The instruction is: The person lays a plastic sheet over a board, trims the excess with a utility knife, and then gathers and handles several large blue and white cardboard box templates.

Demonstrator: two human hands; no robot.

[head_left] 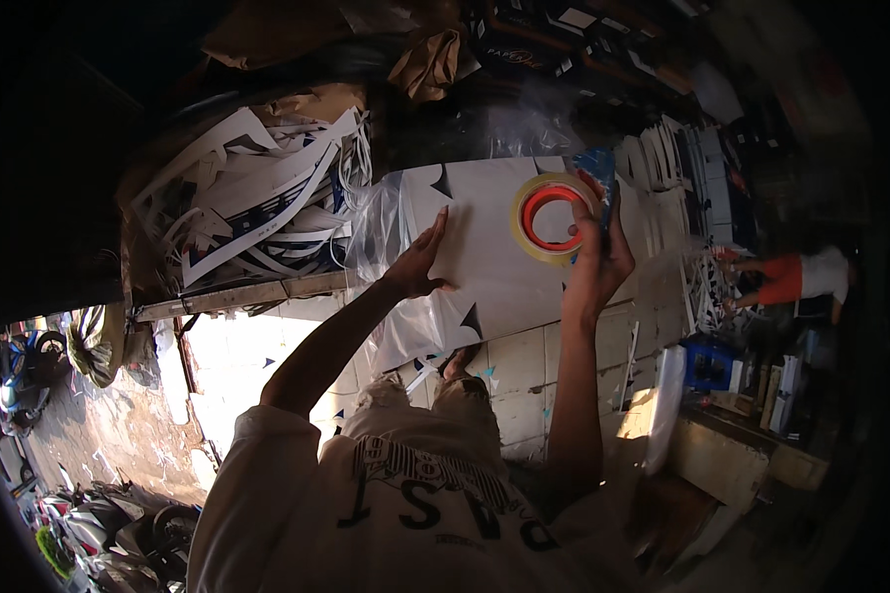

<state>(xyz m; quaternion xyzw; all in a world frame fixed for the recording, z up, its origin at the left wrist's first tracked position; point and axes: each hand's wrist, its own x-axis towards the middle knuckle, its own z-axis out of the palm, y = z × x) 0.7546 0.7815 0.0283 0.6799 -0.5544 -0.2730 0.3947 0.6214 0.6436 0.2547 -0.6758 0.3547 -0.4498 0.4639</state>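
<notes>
My right hand (604, 259) grips a tape dispenser (593, 165) with a blue end. On it sits a wide roll of yellowish clear tape (520, 219) around an orange core. Beneath lies a large white sheet or flat stack (494, 262) with dark pointed marks along its edges. My left hand (420, 262) rests on or just over its left part, fingers stretched out and holding nothing. Crumpled clear plastic wrap (374, 232) shows along the left side of the white piece, close to that hand. Whether the tape touches the sheet, I cannot tell.
To the left, a wooden-edged bin (267, 295) overflows with cut paper strips (267, 222). Crumpled brown paper (427, 64) and dark boxes (529, 49) stand beyond. Paper stacks (663, 163) are at the right, where another person (791, 277) is. Parked motorbikes (99, 529) fill the lower left.
</notes>
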